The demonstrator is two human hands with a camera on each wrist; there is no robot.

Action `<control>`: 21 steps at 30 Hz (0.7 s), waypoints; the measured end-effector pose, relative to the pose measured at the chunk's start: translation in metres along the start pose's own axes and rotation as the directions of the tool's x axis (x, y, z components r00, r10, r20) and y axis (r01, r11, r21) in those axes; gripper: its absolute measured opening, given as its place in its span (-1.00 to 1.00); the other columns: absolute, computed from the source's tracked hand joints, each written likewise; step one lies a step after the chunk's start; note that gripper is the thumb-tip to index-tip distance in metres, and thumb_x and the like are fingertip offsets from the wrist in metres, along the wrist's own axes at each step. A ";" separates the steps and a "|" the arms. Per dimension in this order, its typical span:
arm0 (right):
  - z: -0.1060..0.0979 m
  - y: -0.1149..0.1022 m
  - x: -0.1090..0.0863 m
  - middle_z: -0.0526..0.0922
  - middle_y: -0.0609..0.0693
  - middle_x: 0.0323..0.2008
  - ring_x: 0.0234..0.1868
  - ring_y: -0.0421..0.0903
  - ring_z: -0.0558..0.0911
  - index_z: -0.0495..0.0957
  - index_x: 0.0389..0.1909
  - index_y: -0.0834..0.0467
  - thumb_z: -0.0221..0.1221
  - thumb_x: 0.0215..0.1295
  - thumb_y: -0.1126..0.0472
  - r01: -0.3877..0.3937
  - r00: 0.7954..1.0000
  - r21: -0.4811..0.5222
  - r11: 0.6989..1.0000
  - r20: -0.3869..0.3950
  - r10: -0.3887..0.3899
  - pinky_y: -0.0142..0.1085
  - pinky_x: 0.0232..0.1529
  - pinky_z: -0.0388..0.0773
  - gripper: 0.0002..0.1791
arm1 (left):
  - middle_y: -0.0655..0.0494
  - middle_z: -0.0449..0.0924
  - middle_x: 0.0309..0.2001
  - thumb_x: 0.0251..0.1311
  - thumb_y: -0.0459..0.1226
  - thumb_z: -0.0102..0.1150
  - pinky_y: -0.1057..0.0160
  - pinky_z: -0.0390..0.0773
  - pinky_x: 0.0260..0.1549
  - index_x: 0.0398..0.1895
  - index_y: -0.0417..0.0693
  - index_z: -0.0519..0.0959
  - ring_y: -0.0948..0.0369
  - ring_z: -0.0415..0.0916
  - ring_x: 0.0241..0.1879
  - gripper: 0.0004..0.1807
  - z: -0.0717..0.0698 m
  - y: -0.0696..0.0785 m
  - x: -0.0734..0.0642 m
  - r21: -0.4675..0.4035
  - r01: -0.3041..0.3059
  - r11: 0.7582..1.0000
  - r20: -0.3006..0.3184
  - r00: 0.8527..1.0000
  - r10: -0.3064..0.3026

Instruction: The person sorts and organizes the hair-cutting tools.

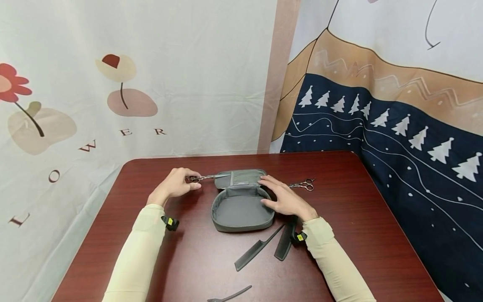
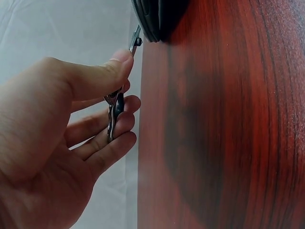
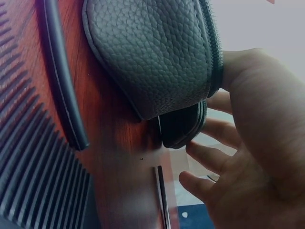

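My left hand [image 1: 174, 183] pinches a pair of metal scissors [image 1: 195, 179] by the finger loops, with the fingertips and thumb on the handles in the left wrist view. Its blades reach right, over the raised lid [image 1: 247, 178] of a grey zip case [image 1: 241, 209]. The case lies unzipped, and its lower half shows a bare grey lining. On the other side, my right hand [image 1: 284, 197] touches the case with fingers spread and fairly straight. The right wrist view shows its thumb at the zip edge and fingertips by the lid.
More scissors [image 1: 307, 184] lie just beyond the right hand. A tail comb [image 1: 250, 255] and a wide black comb [image 1: 284, 245] rest in front of the case, the latter partly under the right wrist. A slim dark tool [image 1: 230, 294] lies at the near edge.
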State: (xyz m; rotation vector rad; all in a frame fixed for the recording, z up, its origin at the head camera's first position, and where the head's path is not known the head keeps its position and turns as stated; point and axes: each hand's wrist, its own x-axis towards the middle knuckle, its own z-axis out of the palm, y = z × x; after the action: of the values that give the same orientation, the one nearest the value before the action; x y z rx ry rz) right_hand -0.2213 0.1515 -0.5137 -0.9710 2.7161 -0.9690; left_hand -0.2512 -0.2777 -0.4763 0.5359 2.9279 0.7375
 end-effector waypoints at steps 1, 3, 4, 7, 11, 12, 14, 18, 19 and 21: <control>0.000 0.000 0.000 0.32 0.19 0.76 0.81 0.24 0.27 0.43 0.69 0.14 0.41 0.56 0.09 -0.002 1.000 0.000 1.000 0.000 0.002 0.26 0.72 0.39 -0.24 | 0.00 0.88 -0.13 0.38 -0.23 0.55 0.08 0.64 -0.07 0.14 -0.11 0.85 0.15 0.68 -0.18 -0.68 0.000 0.000 0.000 -0.002 0.006 1.000 0.001 1.000 -0.006; 0.000 0.000 0.000 0.32 0.20 0.76 0.81 0.24 0.27 0.43 0.69 0.14 0.41 0.57 0.08 -0.005 1.000 -0.002 1.000 0.000 0.005 0.26 0.72 0.39 -0.24 | 0.00 0.88 -0.12 0.39 -0.22 0.55 0.08 0.64 -0.07 0.15 -0.11 0.85 0.15 0.68 -0.18 -0.68 0.000 0.000 0.000 -0.008 0.014 1.000 0.006 1.000 -0.014; 0.000 0.000 0.000 0.32 0.20 0.76 0.81 0.24 0.28 0.43 0.69 0.14 0.41 0.57 0.08 -0.005 1.000 -0.004 1.000 0.000 0.005 0.26 0.72 0.39 -0.24 | -0.01 0.88 -0.11 0.39 -0.22 0.55 0.08 0.64 -0.06 0.15 -0.11 0.85 0.15 0.68 -0.17 -0.67 0.000 0.000 0.001 -0.011 0.018 1.000 0.008 1.000 -0.017; -0.001 0.000 0.000 0.31 0.20 0.76 0.80 0.24 0.29 0.42 0.69 0.14 0.40 0.57 0.08 -0.009 1.000 -0.007 1.000 0.002 0.009 0.26 0.71 0.40 -0.24 | -0.02 0.89 -0.08 0.39 -0.22 0.56 0.06 0.67 -0.04 0.17 -0.11 0.84 0.15 0.70 -0.16 -0.65 0.000 0.001 0.002 -0.022 0.021 1.000 0.016 1.000 -0.021; -0.001 0.000 -0.001 0.31 0.21 0.77 0.80 0.24 0.29 0.41 0.70 0.15 0.39 0.58 0.08 -0.012 1.000 -0.004 1.000 0.006 0.012 0.29 0.71 0.39 -0.24 | -0.06 0.90 -0.04 0.39 -0.21 0.55 0.01 0.71 0.01 0.20 -0.13 0.84 0.13 0.74 -0.12 -0.63 0.003 0.002 0.007 -0.034 0.016 0.999 0.025 1.000 -0.015; -0.001 0.000 -0.001 0.30 0.21 0.77 0.80 0.25 0.28 0.41 0.70 0.15 0.39 0.58 0.08 -0.012 1.000 -0.002 1.000 0.007 0.012 0.29 0.71 0.39 -0.24 | -0.07 0.91 -0.02 0.39 -0.21 0.56 -0.01 0.72 0.02 0.20 -0.13 0.84 0.12 0.75 -0.11 -0.63 0.004 0.003 0.008 -0.036 0.014 0.999 0.025 1.000 -0.013; -0.001 0.000 -0.001 0.30 0.21 0.77 0.80 0.24 0.29 0.41 0.70 0.14 0.39 0.59 0.08 -0.011 1.000 0.002 1.000 0.009 0.011 0.29 0.70 0.39 -0.24 | -0.08 0.90 0.01 0.40 -0.21 0.55 -0.04 0.73 0.04 0.21 -0.13 0.83 0.10 0.76 -0.10 -0.62 0.005 0.005 0.011 -0.041 0.009 0.999 0.027 1.000 -0.007; -0.001 0.000 -0.001 0.29 0.20 0.77 0.79 0.24 0.32 0.41 0.70 0.14 0.39 0.59 0.09 -0.009 1.000 0.008 1.000 0.010 0.009 0.28 0.70 0.41 -0.24 | -0.11 0.90 0.06 0.42 -0.21 0.53 -0.10 0.74 0.06 0.22 -0.13 0.83 0.07 0.76 -0.07 -0.63 0.008 0.009 0.016 -0.046 0.002 0.999 0.038 0.999 0.000; -0.001 0.000 -0.001 0.29 0.20 0.77 0.79 0.24 0.32 0.41 0.70 0.14 0.39 0.59 0.09 -0.009 1.000 0.008 1.000 0.011 0.008 0.28 0.69 0.41 -0.24 | -0.11 0.90 0.06 0.42 -0.21 0.53 -0.10 0.74 0.07 0.22 -0.13 0.83 0.07 0.77 -0.06 -0.63 0.008 0.010 0.018 -0.045 0.001 0.999 0.041 0.999 0.001; -0.001 0.000 -0.001 0.29 0.20 0.78 0.79 0.24 0.31 0.41 0.70 0.14 0.39 0.59 0.09 -0.008 1.000 0.010 1.000 0.013 0.008 0.28 0.70 0.41 -0.24 | -0.10 0.90 0.07 0.43 -0.20 0.52 -0.09 0.74 0.08 0.22 -0.13 0.83 0.06 0.77 -0.04 -0.63 0.010 0.012 0.020 -0.041 0.000 0.999 0.047 0.999 0.002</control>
State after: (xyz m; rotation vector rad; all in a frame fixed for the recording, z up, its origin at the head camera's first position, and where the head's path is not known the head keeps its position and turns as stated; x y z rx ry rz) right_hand -0.2208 0.1527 -0.5130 -0.9601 2.6997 -0.9711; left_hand -0.2650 -0.2564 -0.4788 0.5439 2.8629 0.7727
